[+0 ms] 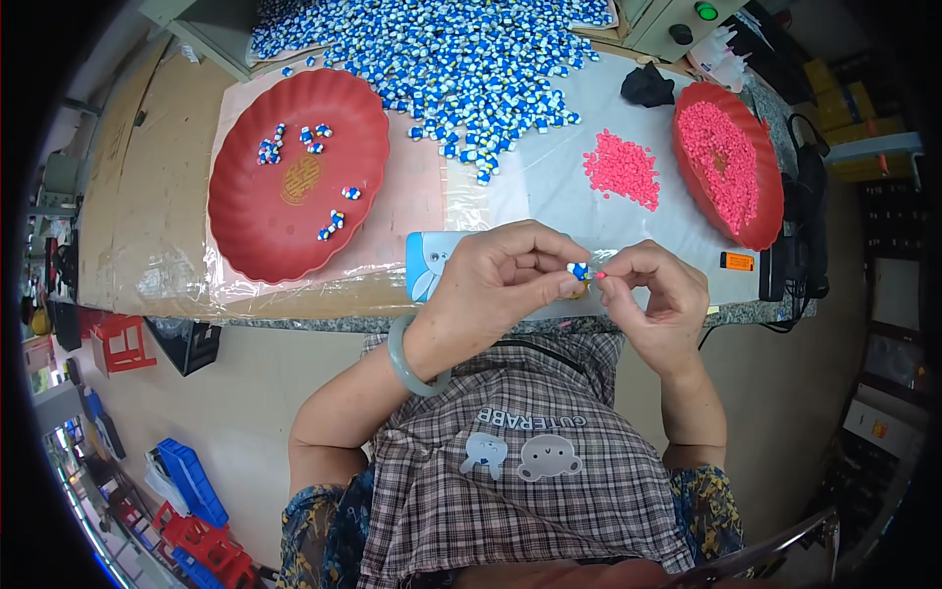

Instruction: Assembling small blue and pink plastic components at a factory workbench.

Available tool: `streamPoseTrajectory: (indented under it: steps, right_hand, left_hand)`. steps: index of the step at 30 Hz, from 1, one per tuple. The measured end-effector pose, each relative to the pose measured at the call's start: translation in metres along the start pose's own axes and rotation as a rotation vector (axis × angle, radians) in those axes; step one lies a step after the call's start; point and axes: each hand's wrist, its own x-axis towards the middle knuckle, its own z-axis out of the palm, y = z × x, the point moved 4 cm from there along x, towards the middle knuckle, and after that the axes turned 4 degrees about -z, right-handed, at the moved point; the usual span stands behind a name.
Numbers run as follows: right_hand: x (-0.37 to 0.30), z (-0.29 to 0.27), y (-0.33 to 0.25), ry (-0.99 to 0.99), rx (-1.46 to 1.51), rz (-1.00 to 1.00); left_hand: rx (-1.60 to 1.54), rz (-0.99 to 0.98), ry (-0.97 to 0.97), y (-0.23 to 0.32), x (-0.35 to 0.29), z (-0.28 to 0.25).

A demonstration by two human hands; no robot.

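Note:
Between the thumb and forefinger of my left hand (481, 290) is a small blue-and-white plastic piece (577, 269), with a bit of yellow on it. My right hand (659, 299) pinches a tiny pink piece (601, 276) close beside it, at the table's near edge. Whether the two pieces touch is too small to tell. A loose heap of pink pieces (623, 171) lies beyond my right hand, near a red scalloped tray (768, 196) full of more. Several blue-and-white pieces lie in a larger red tray (294, 236) at the left.
A large pile of blue-and-white pieces (471, 69) spreads over the far middle of the table. Under my left wrist lies a light-blue item with a rabbit picture (422, 265). A black cloth (648, 86), an orange-and-black small box (737, 261) and dark cables (810, 157) are at the right.

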Motion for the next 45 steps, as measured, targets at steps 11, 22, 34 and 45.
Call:
streamPoseTrajectory:
  steps: [11,22,34,45]
  right_hand:
    - [0.003,0.007,-0.005,0.006,-0.209,-0.149]
    - [-0.001,0.006,0.006,-0.032,0.022,0.143]
    - [0.018,-0.044,0.072,0.044,-0.311,0.131]
    - [0.034,-0.011,0.088,-0.017,-0.664,-0.131]
  left_hand:
    - [0.189,0.115,0.027,0.003,0.000,0.002]
    - [0.762,0.526,0.113,0.020,-0.007,0.009]
    - [1.182,0.617,0.820,0.085,-0.049,-0.085]
    - [1.430,0.716,0.496,0.061,-0.001,-0.073]
